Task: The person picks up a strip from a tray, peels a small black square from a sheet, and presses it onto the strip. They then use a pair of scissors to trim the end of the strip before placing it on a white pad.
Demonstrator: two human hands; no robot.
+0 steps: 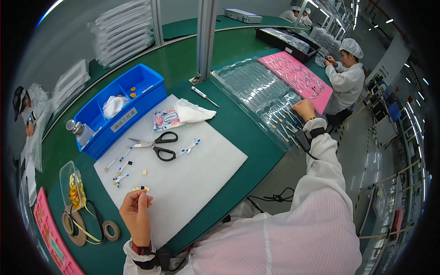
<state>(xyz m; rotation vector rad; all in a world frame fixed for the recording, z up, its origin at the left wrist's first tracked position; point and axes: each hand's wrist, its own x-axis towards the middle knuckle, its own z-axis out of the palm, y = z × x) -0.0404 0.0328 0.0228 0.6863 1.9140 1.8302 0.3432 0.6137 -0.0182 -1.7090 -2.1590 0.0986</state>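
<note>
Green workbench (238, 133) in a factory line, with other workers in white coats off at the far ends. At the near left corner of the bench sit tape rolls (110, 230) and a pink tray (52, 238), plus a clear pouch of gold bits (73, 188). Left hand (136, 213) hovers over the near edge of the white foam mat (197, 178), fingertips pinched on a tiny dark piece (143, 188), with a few small yellowish squares (137, 188) lying right beside it on the mat. Further back on the mat are little blue-and-white sticks (120, 170), black-handled scissors (158, 144) and a crumpled white wipe (192, 112). Blue bin (120, 107) sits along the mat's far left edge. Over at the right edge of the bench, the right hand (305, 110) rests on a clear blister tray (263, 94) of small parts, fingers curled down; can't tell if it's gripping anything. Past that lies a pink tray of parts (298, 75).
</note>
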